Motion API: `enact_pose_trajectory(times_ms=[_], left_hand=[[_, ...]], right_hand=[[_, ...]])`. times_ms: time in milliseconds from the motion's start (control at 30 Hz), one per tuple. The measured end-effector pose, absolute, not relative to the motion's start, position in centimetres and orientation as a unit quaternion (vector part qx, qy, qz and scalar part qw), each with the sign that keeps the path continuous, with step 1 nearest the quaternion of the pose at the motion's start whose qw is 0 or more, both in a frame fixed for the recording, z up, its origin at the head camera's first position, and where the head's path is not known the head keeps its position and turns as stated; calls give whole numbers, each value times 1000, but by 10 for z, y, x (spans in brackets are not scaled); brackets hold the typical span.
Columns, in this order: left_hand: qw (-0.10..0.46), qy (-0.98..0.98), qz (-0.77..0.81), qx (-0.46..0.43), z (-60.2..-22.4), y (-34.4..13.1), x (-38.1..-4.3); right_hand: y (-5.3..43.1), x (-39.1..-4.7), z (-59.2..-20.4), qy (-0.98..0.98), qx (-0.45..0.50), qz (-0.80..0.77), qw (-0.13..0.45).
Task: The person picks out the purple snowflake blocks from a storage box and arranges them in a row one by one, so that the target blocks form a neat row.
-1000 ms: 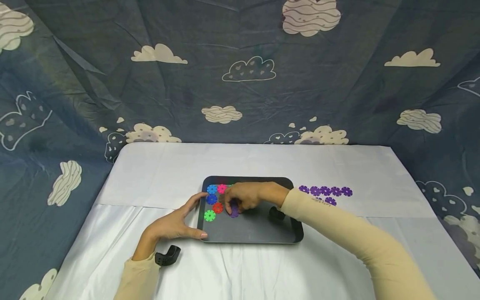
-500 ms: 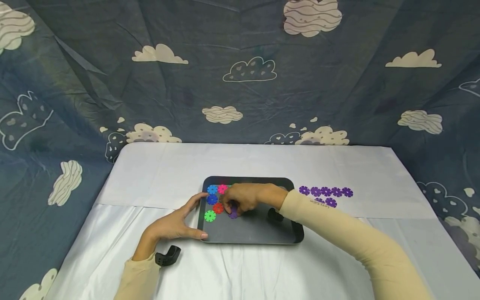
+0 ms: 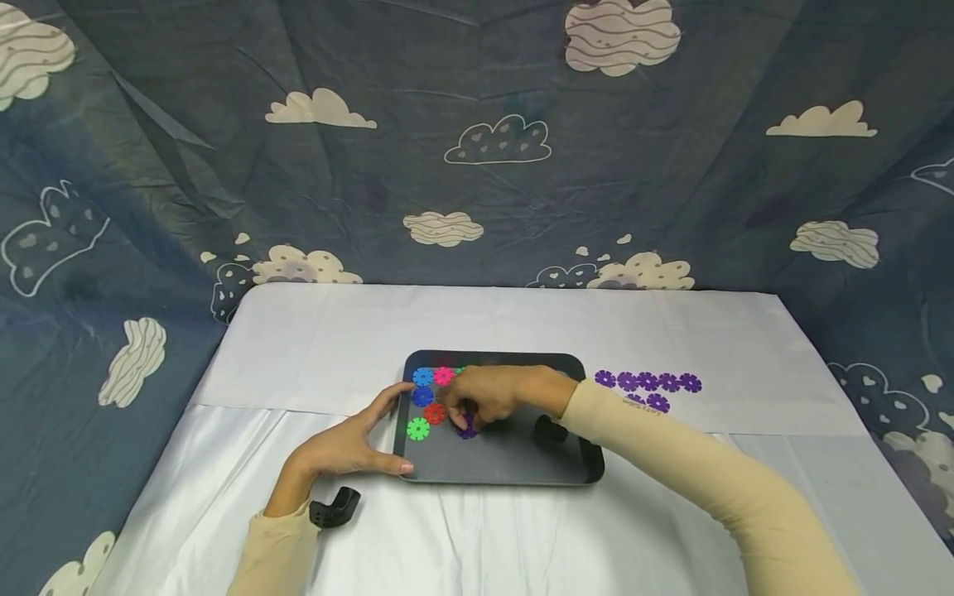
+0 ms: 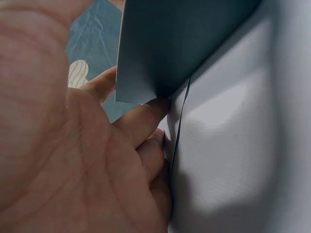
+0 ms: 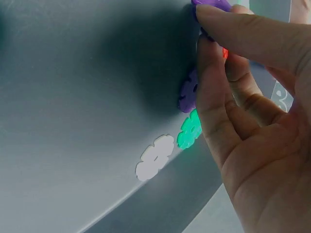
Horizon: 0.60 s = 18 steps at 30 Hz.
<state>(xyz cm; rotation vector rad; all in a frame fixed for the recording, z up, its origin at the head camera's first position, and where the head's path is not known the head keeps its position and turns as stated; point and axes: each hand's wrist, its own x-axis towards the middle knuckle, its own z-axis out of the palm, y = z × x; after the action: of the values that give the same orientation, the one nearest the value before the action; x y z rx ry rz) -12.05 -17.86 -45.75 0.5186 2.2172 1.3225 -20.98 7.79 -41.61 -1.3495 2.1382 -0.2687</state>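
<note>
A purple flower-shaped disc (image 5: 218, 4) is pinched between the thumb and fingers of my right hand (image 3: 488, 393), low over the dark grey tray (image 3: 499, 463). My left hand (image 3: 343, 443) touches the tray's left side, thumb near the front corner and fingers further back. On the tray's left part lie flower discs: light blue (image 3: 422, 377), pink (image 3: 443, 376), dark blue (image 3: 421, 397), red (image 3: 435, 414) and bright green (image 3: 418, 429). The right wrist view also shows another purple disc (image 5: 188, 92), a teal-green disc (image 5: 189, 130) and a white disc (image 5: 155, 158). My right hand covers part of the tray.
To the right of the tray, several purple flower discs (image 3: 648, 382) form a row on the white cloth (image 3: 507, 323), with more purple discs (image 3: 657, 403) just in front, partly behind the right sleeve (image 3: 671, 447). A dark cloud-patterned curtain (image 3: 358, 190) hangs behind the table.
The purple disc between my right fingers has shifted and turned slightly; less of it shows in the head view now. My left hand and the tray stay nearly in place.
</note>
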Motion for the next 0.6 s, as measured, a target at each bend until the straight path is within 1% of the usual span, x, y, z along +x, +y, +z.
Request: enact_pose_trajectory(times_ms=[167,400,600], left_hand=[[252,816,484,190,-458,-179,-122],[259,816,486,179,-459,-177,-123],[259,816,485,178,-459,-178,-123]], right_hand=[[83,-211,-414,802,-497,-118,310],[89,-211,-412,808,-487,-113,313],[95,-209,-408,801,-497,-143,302]])
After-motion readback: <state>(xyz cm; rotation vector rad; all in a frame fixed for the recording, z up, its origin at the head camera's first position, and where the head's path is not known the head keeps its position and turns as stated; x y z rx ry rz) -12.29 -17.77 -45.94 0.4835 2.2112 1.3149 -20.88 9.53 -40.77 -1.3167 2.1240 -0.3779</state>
